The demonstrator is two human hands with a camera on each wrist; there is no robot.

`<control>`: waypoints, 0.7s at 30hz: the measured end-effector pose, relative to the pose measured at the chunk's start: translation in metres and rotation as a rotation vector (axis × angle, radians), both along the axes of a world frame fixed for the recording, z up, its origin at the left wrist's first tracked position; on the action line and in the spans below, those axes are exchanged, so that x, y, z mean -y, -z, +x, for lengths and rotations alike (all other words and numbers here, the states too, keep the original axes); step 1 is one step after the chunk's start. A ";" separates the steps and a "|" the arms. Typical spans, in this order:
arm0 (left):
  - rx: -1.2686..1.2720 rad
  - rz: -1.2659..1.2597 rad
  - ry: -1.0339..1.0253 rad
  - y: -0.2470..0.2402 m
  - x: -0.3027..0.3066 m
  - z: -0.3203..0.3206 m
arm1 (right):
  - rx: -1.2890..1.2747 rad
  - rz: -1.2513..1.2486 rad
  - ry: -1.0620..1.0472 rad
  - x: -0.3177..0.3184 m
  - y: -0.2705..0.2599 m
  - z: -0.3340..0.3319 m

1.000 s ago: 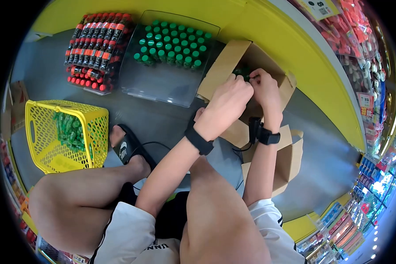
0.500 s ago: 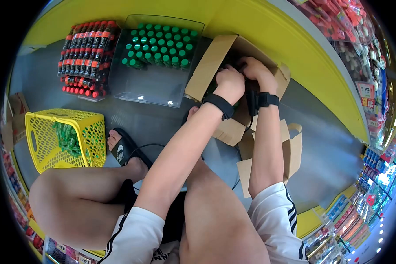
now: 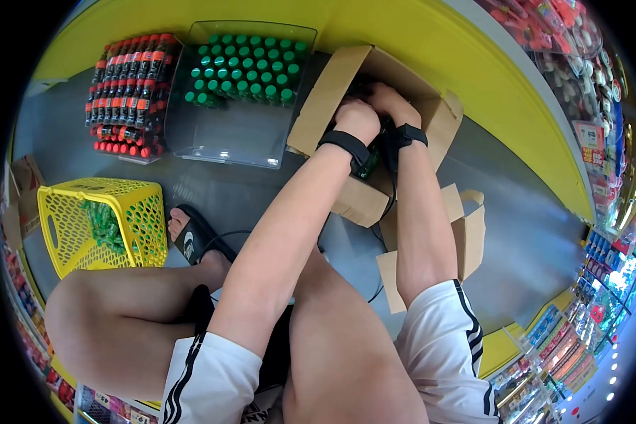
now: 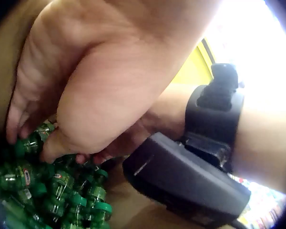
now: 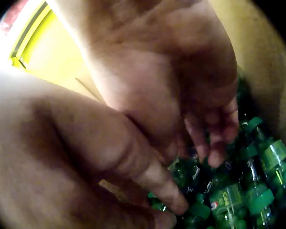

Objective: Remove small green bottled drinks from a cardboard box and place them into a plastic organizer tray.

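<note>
Both hands reach into an open cardboard box (image 3: 323, 106) holding small green bottles (image 3: 367, 165). At the left of the opening is my left hand (image 3: 358, 119); in the left wrist view this hand (image 4: 105, 81) has its fingers spread and pointing down, fingertips at the green bottles (image 4: 57, 191). My right hand (image 3: 394, 103) lies deeper, just beside it. In the right wrist view the right hand (image 5: 167, 81) hangs with loosely bent fingers over the bottles (image 5: 229, 202), and the left hand (image 5: 95, 157) extends a finger to a bottle cap. No lifted bottle shows.
A clear tray (image 3: 226, 145) with rows of green-capped bottles stands left of the box, beside stacked red-capped bottles (image 3: 124, 102). A yellow basket (image 3: 145, 212) with green bottles is lower left. Another open carton (image 3: 470, 240) stands right; a yellow shelf base (image 3: 502, 134) runs behind.
Both hands have moved deeper into the box, toward its back. The head view has shifted, so the tray and box appear further left.
</note>
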State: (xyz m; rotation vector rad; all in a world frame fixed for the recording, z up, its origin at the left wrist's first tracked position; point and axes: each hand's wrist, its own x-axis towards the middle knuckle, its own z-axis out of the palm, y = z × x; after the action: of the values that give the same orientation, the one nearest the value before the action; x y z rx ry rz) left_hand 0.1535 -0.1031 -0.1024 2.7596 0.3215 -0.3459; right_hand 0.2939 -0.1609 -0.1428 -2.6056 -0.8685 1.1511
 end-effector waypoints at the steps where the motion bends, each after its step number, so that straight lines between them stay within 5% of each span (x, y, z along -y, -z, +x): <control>1: 0.064 0.059 0.027 0.005 0.000 -0.002 | -0.001 0.000 0.001 0.002 0.003 -0.001; 12: 0.223 0.192 0.116 0.002 0.000 -0.015 | -0.118 0.274 0.064 0.012 0.022 0.000; 21: 0.014 0.024 0.021 -0.015 -0.008 0.004 | -0.102 0.200 0.110 0.013 0.008 0.003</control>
State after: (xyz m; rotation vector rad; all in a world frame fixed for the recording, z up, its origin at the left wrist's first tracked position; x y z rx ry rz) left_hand 0.1579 -0.0950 -0.0870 2.7896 0.2952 -0.3296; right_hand 0.2972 -0.1744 -0.1510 -2.3809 -0.7673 1.0964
